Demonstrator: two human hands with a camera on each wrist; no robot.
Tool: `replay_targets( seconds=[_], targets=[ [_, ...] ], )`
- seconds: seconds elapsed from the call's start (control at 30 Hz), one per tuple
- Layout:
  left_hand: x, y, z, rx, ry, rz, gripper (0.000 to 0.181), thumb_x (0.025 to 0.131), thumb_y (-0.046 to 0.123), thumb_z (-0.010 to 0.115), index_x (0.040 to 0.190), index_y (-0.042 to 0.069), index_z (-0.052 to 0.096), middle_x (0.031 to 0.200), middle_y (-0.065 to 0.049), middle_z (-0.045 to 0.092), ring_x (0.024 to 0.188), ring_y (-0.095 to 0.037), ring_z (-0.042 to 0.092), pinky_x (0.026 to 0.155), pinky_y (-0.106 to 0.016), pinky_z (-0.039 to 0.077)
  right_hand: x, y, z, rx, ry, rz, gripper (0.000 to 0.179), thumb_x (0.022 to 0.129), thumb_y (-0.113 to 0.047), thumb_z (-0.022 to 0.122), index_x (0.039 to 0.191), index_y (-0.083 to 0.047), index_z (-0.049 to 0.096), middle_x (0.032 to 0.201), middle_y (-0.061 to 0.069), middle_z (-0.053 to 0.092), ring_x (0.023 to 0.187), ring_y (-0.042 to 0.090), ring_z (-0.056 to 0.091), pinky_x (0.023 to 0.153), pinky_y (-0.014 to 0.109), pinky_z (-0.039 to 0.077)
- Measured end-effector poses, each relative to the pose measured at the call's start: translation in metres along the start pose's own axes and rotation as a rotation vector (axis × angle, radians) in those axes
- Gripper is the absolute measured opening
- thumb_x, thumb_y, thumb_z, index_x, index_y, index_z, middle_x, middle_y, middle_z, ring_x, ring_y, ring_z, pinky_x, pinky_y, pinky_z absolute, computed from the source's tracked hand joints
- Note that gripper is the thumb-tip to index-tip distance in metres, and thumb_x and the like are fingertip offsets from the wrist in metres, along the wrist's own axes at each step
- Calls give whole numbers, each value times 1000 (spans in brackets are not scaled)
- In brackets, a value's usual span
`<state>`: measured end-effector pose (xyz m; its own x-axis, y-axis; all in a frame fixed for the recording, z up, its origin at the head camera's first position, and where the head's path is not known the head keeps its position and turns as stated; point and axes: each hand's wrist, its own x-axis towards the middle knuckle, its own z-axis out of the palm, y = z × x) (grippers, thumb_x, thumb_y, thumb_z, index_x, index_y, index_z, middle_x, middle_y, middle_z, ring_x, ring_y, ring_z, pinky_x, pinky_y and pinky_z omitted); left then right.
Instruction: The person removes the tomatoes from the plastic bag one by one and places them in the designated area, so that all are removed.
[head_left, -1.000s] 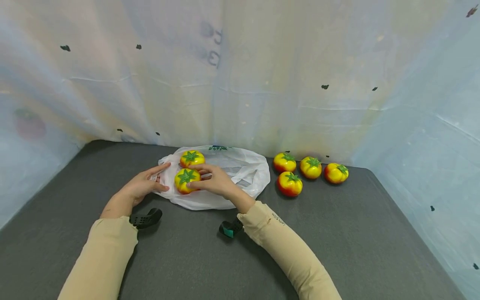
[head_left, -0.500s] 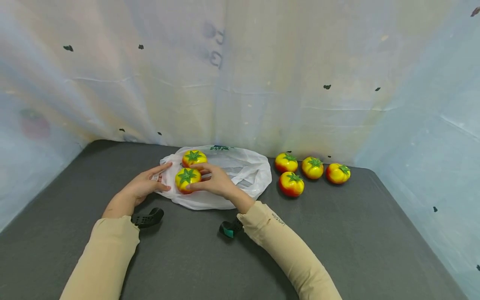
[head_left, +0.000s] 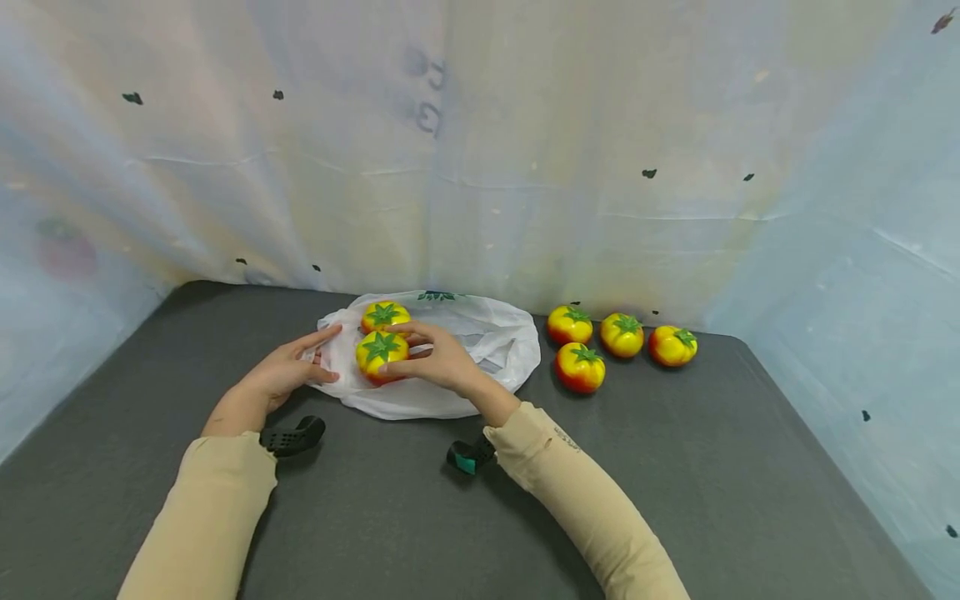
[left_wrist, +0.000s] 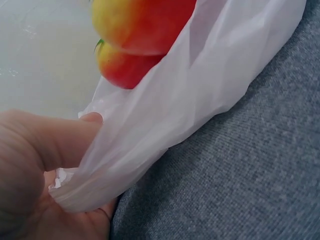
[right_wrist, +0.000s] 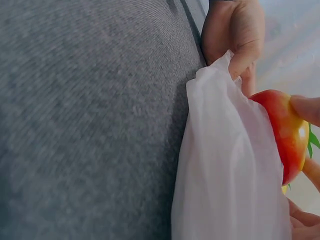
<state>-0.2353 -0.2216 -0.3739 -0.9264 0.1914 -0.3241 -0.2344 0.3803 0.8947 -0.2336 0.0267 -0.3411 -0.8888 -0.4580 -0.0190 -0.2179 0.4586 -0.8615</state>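
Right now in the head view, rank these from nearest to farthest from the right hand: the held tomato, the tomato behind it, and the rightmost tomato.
1. Held tomato, in the right hand, over the bag.
2. Tomato behind it, just beyond, on the bag.
3. Rightmost tomato, far right, near the wall.

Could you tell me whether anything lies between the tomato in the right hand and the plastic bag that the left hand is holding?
Nothing visible does. The right hand grips the tomato right at the bag, whose edge the left hand pinches. A second tomato sits just behind, touching or nearly so.
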Motion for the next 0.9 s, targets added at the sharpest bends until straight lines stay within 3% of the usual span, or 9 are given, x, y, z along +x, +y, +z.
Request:
replay_targets(
  seconds=[0.57,0.9],
  targets=[
    [1,0,-1,19,-20,21,90,85,6,67,154,22,11,158,-20,-15,144,-43,-13,113,-64,0,-26,11,-29,21,87,-19,53,81,-27,76,130,-26,59,135,0,54,119,23,53,90,31,51],
    [3,-2,-2,21,-30,24,90,85,6,67,154,23,11,158,-20,-17,144,-44,-14,112,-66,-1,-33,20,-42,-6,145,-63,51,80,-24,77,129,-23,61,134,-3,56,116,22,54,100,42,46]
  ],
)
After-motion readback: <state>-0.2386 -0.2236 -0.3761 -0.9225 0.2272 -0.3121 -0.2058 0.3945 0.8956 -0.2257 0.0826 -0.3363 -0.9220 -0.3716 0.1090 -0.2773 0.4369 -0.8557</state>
